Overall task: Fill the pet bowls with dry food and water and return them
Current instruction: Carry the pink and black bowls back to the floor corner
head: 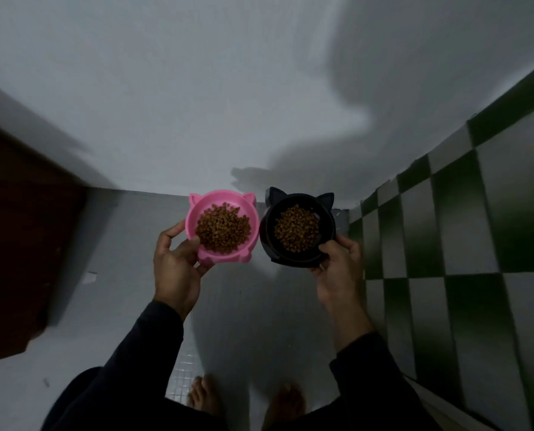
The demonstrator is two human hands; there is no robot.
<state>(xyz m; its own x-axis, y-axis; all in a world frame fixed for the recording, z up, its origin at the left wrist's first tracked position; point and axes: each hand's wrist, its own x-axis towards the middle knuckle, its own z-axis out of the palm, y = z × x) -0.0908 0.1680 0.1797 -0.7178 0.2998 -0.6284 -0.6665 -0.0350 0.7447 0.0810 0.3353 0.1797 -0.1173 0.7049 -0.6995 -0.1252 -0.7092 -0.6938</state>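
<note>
Two cat-eared plastic pet bowls are held side by side above the floor, rims nearly touching. On the left is the pink bowl with small pointed ears, carrying a mound of brown dry kibble across most of its basin. On the right is the black bowl with taller upright ears, with its own smaller heap of brown pellets in the middle.

The left hand grips the pink bowl at its near left edge, thumb hooked over the rim and touching the kibble's edge, fingers curled round the outer wall. The right hand grips the black bowl at its near right edge, thumb on the rim and fingers wrapped underneath. Both arms wear dark long sleeves.

Below the bowls lies a pale grey floor, with two bare feet at the bottom. A plain white wall rises ahead, a dark reddish-brown wooden panel stands at left, and green-and-white checkered tiling runs along the right.
</note>
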